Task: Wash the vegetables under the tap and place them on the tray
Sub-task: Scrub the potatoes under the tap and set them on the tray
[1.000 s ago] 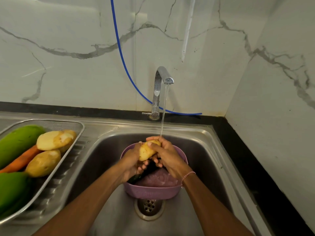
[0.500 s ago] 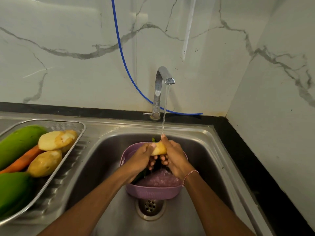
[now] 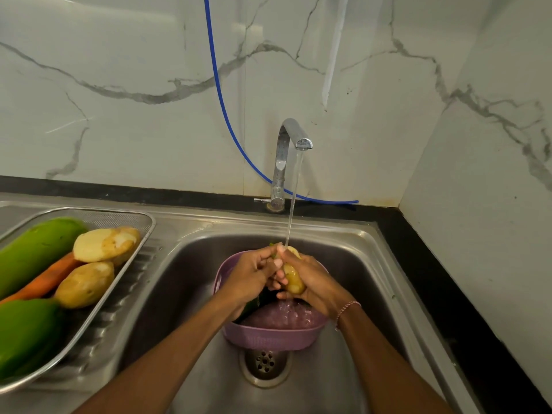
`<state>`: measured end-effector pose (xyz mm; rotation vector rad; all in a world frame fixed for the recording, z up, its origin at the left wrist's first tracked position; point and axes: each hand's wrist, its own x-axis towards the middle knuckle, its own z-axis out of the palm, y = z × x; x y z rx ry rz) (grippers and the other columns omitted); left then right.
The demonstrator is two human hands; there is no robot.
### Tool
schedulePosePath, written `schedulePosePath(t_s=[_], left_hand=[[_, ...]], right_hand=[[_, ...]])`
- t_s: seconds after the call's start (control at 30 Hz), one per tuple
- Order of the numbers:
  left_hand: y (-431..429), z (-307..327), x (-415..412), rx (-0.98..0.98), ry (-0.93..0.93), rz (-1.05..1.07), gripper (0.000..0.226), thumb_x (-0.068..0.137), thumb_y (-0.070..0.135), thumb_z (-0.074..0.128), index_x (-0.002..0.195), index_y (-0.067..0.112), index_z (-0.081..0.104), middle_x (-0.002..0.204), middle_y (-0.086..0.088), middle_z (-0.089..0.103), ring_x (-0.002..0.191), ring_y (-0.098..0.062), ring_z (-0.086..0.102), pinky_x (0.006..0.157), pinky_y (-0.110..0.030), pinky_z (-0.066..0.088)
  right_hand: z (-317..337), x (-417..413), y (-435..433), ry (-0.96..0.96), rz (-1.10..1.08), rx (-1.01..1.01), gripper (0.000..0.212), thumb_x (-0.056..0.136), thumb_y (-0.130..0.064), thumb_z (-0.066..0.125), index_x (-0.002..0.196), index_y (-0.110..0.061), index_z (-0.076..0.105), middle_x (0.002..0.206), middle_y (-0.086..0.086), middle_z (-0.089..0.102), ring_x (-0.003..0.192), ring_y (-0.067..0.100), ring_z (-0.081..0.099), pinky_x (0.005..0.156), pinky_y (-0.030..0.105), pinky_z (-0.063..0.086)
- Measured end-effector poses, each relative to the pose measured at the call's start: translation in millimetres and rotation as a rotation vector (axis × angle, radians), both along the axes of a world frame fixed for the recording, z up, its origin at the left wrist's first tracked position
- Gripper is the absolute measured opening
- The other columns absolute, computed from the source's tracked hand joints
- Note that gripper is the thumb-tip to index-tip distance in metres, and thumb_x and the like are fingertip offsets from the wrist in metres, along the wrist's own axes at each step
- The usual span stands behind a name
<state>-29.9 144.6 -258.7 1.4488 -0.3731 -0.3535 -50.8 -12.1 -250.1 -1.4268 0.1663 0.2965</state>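
Holding a potato under the water of the tap, I have my left hand and my right hand both curled tight around it, just above the purple basket in the sink. On the tray at my left lie two potatoes, a carrot and two big green vegetables.
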Motion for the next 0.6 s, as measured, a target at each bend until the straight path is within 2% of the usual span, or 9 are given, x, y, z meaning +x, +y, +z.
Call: schedulePosePath(t_s=[0.07, 0.13, 0.23, 0.3, 0.37, 0.4, 0.47, 0.53, 0.6], left_hand=[[0, 1, 0, -0.017, 0.026, 0.016, 0.041, 0.101, -0.005, 0.054, 0.135, 0.018, 0.062, 0.091, -0.015, 0.076, 0.085, -0.021, 0.073, 0.078, -0.027, 0.062], [-1, 2, 1, -0.022, 0.025, 0.025, 0.052, 0.097, -0.018, 0.050, 0.135, 0.017, 0.061, 0.098, -0.020, 0.077, 0.091, -0.021, 0.075, 0.087, -0.030, 0.062], [-2, -3, 3, 0.062, -0.017, 0.066, 0.053, 0.093, -0.022, 0.053, 0.132, 0.012, 0.066, 0.099, -0.022, 0.077, 0.094, -0.027, 0.076, 0.089, -0.034, 0.062], [-1, -8, 3, 0.187, -0.054, 0.079, 0.051, 0.090, -0.020, 0.060, 0.129, 0.012, 0.069, 0.101, -0.017, 0.078, 0.099, -0.029, 0.075, 0.091, -0.036, 0.062], [2, -12, 5, 0.293, -0.024, 0.067, 0.044, 0.088, -0.017, 0.065, 0.118, 0.014, 0.073, 0.106, -0.013, 0.077, 0.103, -0.029, 0.074, 0.090, -0.035, 0.062], [4, -14, 6, 0.327, 0.018, 0.054, 0.038, 0.089, -0.015, 0.065, 0.114, 0.013, 0.075, 0.108, -0.013, 0.076, 0.103, -0.028, 0.074, 0.087, -0.033, 0.063], [7, -14, 8, 0.403, 0.071, -0.002, 0.027, 0.095, -0.008, 0.063, 0.110, 0.009, 0.077, 0.104, -0.012, 0.078, 0.099, -0.025, 0.075, 0.086, -0.031, 0.063], [9, -11, 8, 0.503, 0.078, -0.061, 0.021, 0.098, 0.000, 0.062, 0.109, 0.010, 0.078, 0.098, -0.009, 0.080, 0.094, -0.021, 0.077, 0.086, -0.032, 0.063], [11, -6, 4, 0.589, 0.074, -0.087, 0.020, 0.099, 0.004, 0.062, 0.110, 0.011, 0.077, 0.099, -0.007, 0.080, 0.093, -0.022, 0.077, 0.087, -0.034, 0.062]], right_hand=[[-1, 3, -2, -0.007, -0.052, 0.039, 0.028, 0.103, -0.035, 0.066, 0.119, -0.012, 0.070, 0.084, 0.009, 0.067, 0.070, 0.016, 0.064, 0.058, 0.030, 0.058], [-2, 5, -5, -0.022, -0.110, 0.024, 0.024, 0.101, -0.025, 0.070, 0.124, -0.016, 0.068, 0.096, 0.013, 0.070, 0.073, 0.018, 0.066, 0.052, 0.029, 0.053], [-2, 5, -10, -0.032, -0.127, -0.092, 0.024, 0.098, -0.018, 0.074, 0.121, -0.017, 0.068, 0.095, 0.011, 0.073, 0.068, 0.016, 0.066, 0.045, 0.025, 0.044], [-1, 3, -11, -0.007, -0.116, -0.280, 0.025, 0.095, -0.017, 0.076, 0.119, -0.017, 0.067, 0.090, 0.011, 0.074, 0.064, 0.015, 0.067, 0.041, 0.023, 0.040], [-1, 1, -12, 0.022, -0.036, -0.539, 0.026, 0.092, -0.015, 0.077, 0.116, -0.016, 0.068, 0.083, 0.010, 0.074, 0.056, 0.014, 0.064, 0.041, 0.024, 0.043], [-1, 1, -13, 0.040, 0.038, -0.665, 0.027, 0.091, -0.015, 0.079, 0.116, -0.013, 0.068, 0.083, 0.012, 0.074, 0.056, 0.015, 0.064, 0.047, 0.027, 0.049], [3, 0, -12, 0.079, 0.187, -0.866, 0.031, 0.089, -0.018, 0.081, 0.116, -0.009, 0.069, 0.094, 0.016, 0.078, 0.068, 0.022, 0.071, 0.063, 0.036, 0.059], [12, -3, -10, 0.078, 0.260, -1.063, 0.033, 0.086, -0.022, 0.084, 0.112, -0.007, 0.072, 0.094, 0.012, 0.078, 0.076, 0.024, 0.074, 0.072, 0.037, 0.062], [25, -6, -6, 0.044, 0.270, -1.234, 0.029, 0.079, -0.025, 0.090, 0.099, -0.010, 0.074, 0.085, 0.003, 0.074, 0.071, 0.018, 0.073, 0.063, 0.030, 0.062]])
